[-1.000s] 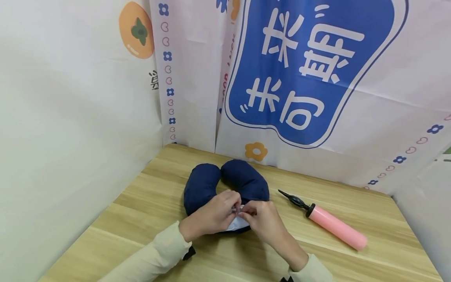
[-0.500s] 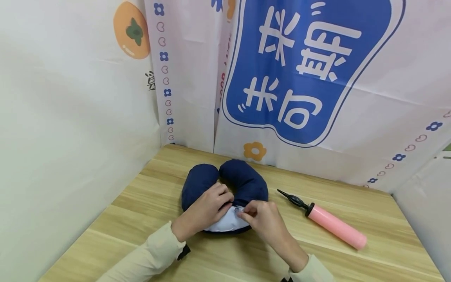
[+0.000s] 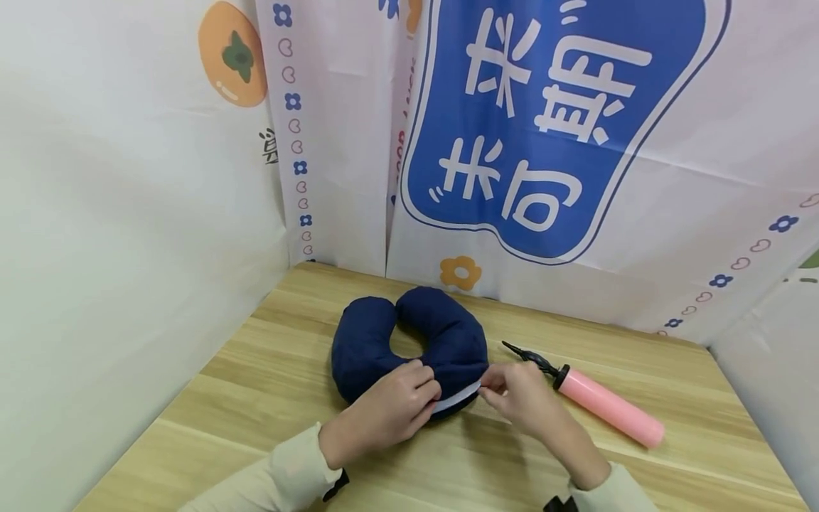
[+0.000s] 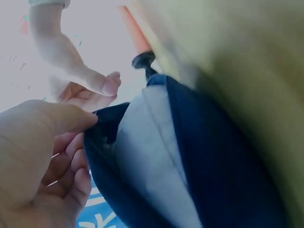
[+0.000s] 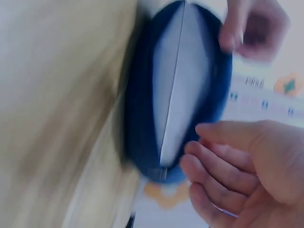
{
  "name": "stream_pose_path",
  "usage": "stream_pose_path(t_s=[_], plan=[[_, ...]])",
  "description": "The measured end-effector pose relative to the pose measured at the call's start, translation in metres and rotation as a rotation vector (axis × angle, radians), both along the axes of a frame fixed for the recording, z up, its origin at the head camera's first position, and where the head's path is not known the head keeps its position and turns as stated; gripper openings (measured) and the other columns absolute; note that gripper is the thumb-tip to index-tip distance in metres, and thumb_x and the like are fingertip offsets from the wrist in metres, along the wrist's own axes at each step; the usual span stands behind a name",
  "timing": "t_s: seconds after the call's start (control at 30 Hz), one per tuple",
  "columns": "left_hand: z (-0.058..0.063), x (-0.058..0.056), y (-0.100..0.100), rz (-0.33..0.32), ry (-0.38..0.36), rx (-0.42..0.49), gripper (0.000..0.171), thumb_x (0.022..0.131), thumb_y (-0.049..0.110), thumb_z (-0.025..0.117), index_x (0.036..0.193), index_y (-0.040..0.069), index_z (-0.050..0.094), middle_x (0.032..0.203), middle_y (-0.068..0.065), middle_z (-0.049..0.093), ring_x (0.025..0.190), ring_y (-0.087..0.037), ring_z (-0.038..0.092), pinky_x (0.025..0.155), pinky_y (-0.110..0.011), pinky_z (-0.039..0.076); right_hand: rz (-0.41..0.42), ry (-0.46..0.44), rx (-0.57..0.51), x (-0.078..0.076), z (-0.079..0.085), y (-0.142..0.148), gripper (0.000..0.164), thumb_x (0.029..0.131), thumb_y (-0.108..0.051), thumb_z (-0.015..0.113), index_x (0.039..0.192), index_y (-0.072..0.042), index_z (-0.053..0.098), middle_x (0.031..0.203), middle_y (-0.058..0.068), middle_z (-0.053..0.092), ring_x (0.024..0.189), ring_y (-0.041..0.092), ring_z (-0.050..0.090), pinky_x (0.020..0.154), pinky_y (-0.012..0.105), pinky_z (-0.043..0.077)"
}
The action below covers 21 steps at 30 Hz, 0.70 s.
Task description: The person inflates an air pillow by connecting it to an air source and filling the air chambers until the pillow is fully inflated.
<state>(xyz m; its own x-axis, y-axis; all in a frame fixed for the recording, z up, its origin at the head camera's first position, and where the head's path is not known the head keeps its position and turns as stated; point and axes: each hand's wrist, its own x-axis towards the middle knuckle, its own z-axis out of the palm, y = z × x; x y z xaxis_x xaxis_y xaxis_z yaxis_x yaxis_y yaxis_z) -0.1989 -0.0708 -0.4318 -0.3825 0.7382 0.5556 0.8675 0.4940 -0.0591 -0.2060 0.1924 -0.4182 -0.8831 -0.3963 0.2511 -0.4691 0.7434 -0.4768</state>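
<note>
A navy U-shaped neck pillow (image 3: 361, 348) lies on the table, its outer edge facing the person. The zippered opening in its cover gapes, showing a pale inner lining (image 5: 183, 80). My left hand (image 3: 399, 402) pinches the upper edge of that opening between thumb and fingers, lifting the fabric. At the right end of the opening is my right hand (image 3: 521, 391), fingers loosely bent, tips right at the cover's edge. In the left wrist view, a small gap shows between the right hand (image 4: 92, 88) and the lifted edge. The clear valve is out of sight.
Right of the pillow, a pink hand pump (image 3: 608, 407) with a black nozzle lies on the wooden table (image 3: 256, 398), close behind the right hand. Printed sheets (image 3: 339, 142) hang along the back and sides.
The right hand has let go of the clear valve and moved right along the opening. The left hand has shifted from the inner side to the cover's edge, and less white lining shows.
</note>
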Motion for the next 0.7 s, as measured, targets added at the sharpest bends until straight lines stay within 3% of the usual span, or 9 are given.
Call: stream_pose_path(t_s=[0.1, 0.2, 0.3, 0.5, 0.7], plan=[[-0.004, 0.004, 0.000, 0.013, -0.010, -0.074, 0.009, 0.096, 0.015, 0.077, 0.092, 0.017, 0.070, 0.086, 0.006, 0.059, 0.078, -0.010, 0.049, 0.073, -0.022, 0.047, -0.034, -0.064, 0.027, -0.007, -0.003, 0.019, 0.002, 0.093, -0.009, 0.079, 0.091, -0.008, 0.079, 0.079, -0.005, 0.076, 0.072, 0.002, 0.067, 0.066, 0.021, 0.057], [-0.007, 0.005, 0.000, 0.049, -0.024, -0.149, 0.009, 0.098, 0.016, 0.075, 0.092, 0.017, 0.069, 0.086, 0.006, 0.059, 0.078, -0.010, 0.049, 0.074, -0.022, 0.047, -0.085, -0.133, 0.019, -0.015, -0.012, 0.028, 0.011, 0.095, -0.013, 0.077, 0.101, -0.004, 0.078, 0.087, -0.003, 0.078, 0.080, 0.008, 0.071, 0.073, 0.027, 0.060], [-0.010, 0.006, 0.000, 0.075, -0.043, -0.198, 0.007, 0.099, 0.015, 0.073, 0.094, 0.017, 0.069, 0.086, 0.006, 0.059, 0.079, -0.011, 0.050, 0.075, -0.023, 0.048, -0.100, -0.144, -0.014, -0.023, -0.023, 0.027, 0.017, 0.096, -0.013, 0.076, 0.109, -0.002, 0.078, 0.092, 0.000, 0.080, 0.085, 0.012, 0.075, 0.077, 0.032, 0.063], [-0.011, 0.005, 0.001, 0.083, -0.087, -0.203, 0.007, 0.097, 0.012, 0.075, 0.097, 0.015, 0.069, 0.088, 0.005, 0.060, 0.081, -0.012, 0.052, 0.076, -0.023, 0.049, -0.079, -0.114, -0.058, -0.042, -0.038, 0.021, 0.018, 0.097, -0.009, 0.073, 0.115, -0.009, 0.079, 0.100, 0.000, 0.081, 0.088, 0.011, 0.076, 0.079, 0.031, 0.062], [-0.009, 0.005, -0.001, 0.072, -0.142, -0.190, 0.011, 0.094, 0.008, 0.077, 0.097, 0.015, 0.069, 0.089, 0.005, 0.060, 0.082, -0.011, 0.052, 0.075, -0.022, 0.049, -0.046, -0.122, -0.065, -0.049, -0.047, 0.023, 0.011, 0.100, -0.009, 0.071, 0.103, -0.014, 0.080, 0.091, -0.004, 0.080, 0.079, 0.001, 0.067, 0.075, 0.024, 0.055]])
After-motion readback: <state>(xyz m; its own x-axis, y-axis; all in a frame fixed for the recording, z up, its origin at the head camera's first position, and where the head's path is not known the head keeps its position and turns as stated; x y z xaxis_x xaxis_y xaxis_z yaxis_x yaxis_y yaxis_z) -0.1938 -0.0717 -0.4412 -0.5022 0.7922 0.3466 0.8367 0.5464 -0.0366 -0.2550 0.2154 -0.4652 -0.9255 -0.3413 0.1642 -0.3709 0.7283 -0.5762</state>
